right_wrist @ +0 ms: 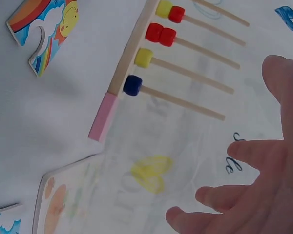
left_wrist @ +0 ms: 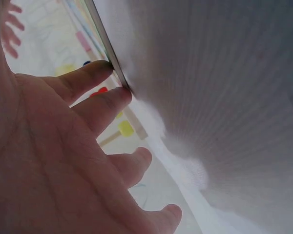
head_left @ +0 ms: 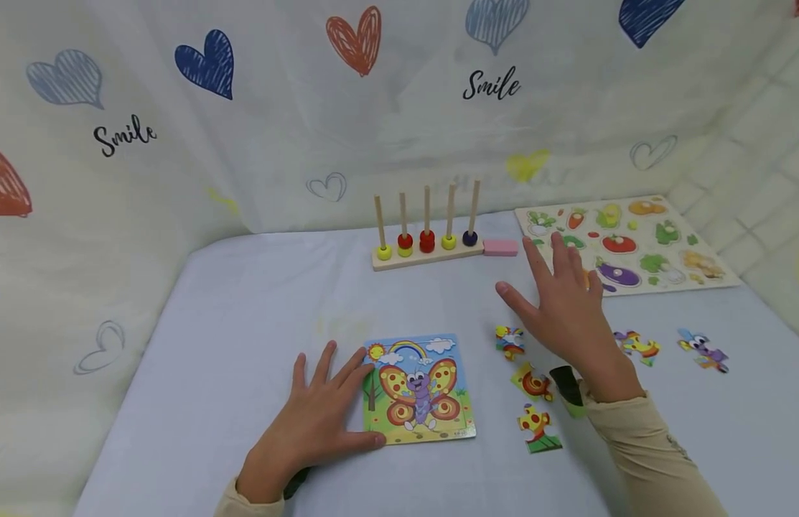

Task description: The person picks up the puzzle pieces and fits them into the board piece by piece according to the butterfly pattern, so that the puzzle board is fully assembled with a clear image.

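Note:
A square butterfly puzzle board (head_left: 431, 388) lies flat on the white cloth. My left hand (head_left: 318, 416) is at its left side with the fingers spread, its index finger and thumb touching the edge. In the left wrist view, two fingertips meet the thin edge of the board (left_wrist: 106, 41). My right hand (head_left: 567, 316) hovers over the cloth with spread fingers and holds nothing. Near it lie several loose puzzle pieces: a rainbow piece (head_left: 510, 343), a red and yellow piece (head_left: 535, 424), and a purple piece (head_left: 704, 350) farther right.
A wooden peg counter (head_left: 431, 256) with coloured beads stands at the back, a pink block (head_left: 500, 248) at its right end. The vegetable board (head_left: 645, 266) lies at the back right, partly behind my right hand. A white curtain (head_left: 276, 108) with printed hearts hangs behind the table.

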The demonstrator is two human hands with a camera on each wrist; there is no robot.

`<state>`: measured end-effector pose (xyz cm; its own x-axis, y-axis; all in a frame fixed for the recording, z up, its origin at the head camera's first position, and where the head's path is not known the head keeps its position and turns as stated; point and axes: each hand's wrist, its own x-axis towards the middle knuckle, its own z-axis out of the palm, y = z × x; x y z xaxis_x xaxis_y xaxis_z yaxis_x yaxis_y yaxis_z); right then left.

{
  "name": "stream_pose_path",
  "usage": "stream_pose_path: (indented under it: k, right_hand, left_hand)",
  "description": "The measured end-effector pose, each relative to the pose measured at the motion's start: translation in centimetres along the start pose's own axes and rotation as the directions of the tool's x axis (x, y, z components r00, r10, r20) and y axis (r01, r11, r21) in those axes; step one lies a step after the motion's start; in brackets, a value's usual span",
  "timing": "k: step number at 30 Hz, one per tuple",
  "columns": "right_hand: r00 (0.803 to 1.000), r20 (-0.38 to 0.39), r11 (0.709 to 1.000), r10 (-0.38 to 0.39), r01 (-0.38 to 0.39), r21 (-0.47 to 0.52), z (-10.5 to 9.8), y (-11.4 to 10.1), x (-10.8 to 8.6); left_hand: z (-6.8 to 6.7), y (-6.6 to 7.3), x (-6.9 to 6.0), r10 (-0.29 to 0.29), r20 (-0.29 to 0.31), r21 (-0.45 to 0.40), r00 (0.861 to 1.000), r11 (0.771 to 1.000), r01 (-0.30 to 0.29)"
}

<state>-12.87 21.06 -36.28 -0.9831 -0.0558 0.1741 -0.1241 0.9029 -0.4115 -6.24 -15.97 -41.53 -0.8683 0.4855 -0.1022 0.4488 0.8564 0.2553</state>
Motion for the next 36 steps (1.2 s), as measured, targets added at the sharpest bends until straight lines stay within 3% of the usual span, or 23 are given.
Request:
stream_pose_path:
  k: [6,14,20,27,36]
  right_hand:
    - [0.999,0.002,0.999,-0.045,0.045,0.013,-0.3,-0.1,-0.4]
    - [0.994,0.090,0.997,-0.066,0.069,-0.032,-0.2,1.4,-1.1]
    - [0.977,0.179,0.991,-0.115,0.124,-0.041,-0.2,2.2,-1.5]
    - [0.955,0.187,0.969,-0.232,0.243,-0.038,0.4,2.8,-1.7]
    - [0.947,0.220,0.969,-0.235,0.246,-0.024,1.5,3.0,-1.9]
  left_hand:
    - [-0.3,0.0,-0.2,-0.002,0.012,-0.039,1.000,0.999,0.003]
    - [-0.2,0.0,-0.2,-0.018,0.016,-0.035,1.000,0.999,0.018]
    - [0.0,0.1,-0.1,-0.053,0.042,-0.072,0.998,0.996,0.056]
    - [0.1,0.3,0.0,-0.083,0.061,-0.112,0.995,0.990,0.090]
    - [0.0,0.3,0.0,-0.102,0.082,-0.128,0.991,0.985,0.112]
